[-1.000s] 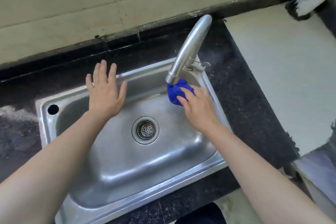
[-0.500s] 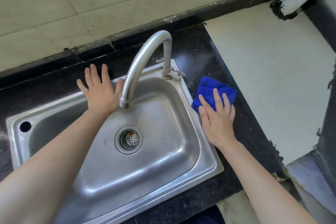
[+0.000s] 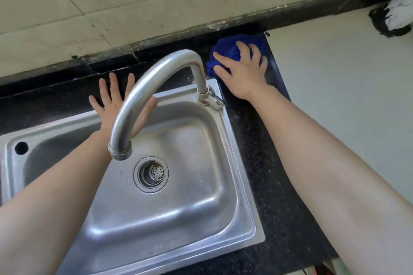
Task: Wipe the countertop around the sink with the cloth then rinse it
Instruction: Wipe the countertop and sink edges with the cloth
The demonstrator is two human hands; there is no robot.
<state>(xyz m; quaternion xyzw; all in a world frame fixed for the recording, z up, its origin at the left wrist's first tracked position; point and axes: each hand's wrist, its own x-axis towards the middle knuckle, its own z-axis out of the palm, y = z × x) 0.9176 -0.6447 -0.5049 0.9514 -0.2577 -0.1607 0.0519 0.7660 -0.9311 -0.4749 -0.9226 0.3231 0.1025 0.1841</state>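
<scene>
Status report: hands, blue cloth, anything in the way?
Left hand open at back rim of steel sink. Right hand presses crumpled blue cloth on black countertop corner. Curved metal tap close, not blocking.

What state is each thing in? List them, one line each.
cloth: bunched, on the countertop behind the sink, under the right hand.
right hand: fingers spread, pressing on the cloth.
left hand: fingers straight and spread, at the sink's back rim, holding nothing.
faucet: spout over the basin, no water running.
sink: no standing water.
drain strainer: seated in the drain.
</scene>
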